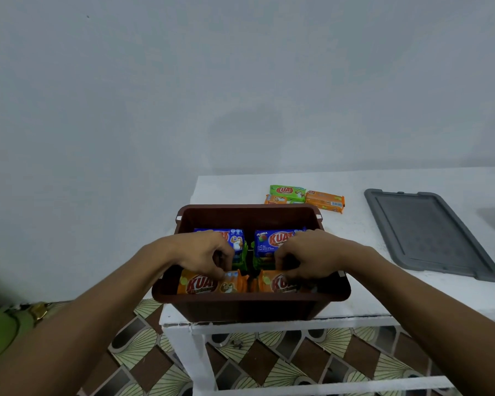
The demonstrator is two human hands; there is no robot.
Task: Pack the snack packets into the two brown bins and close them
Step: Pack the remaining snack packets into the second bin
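Observation:
A brown bin (249, 307) stands open at the near left corner of the white table. Inside it stand blue packets (236, 238) at the back, green ones (257, 260) in the middle and orange packets (196, 284) at the front. My left hand (205, 254) reaches into the bin's left half, fingers curled down onto the left orange packet. My right hand (303, 257) is in the right half, fingers curled onto the right orange packet (275, 282). Three loose packets, one green (287, 191) and two orange (325, 201), lie on the table behind the bin.
A grey lid (429, 232) lies flat on the white table (363, 295) to the right of the bin. A dark object shows at the far right edge. Patterned floor tiles lie below the table's white frame. A plain wall is behind.

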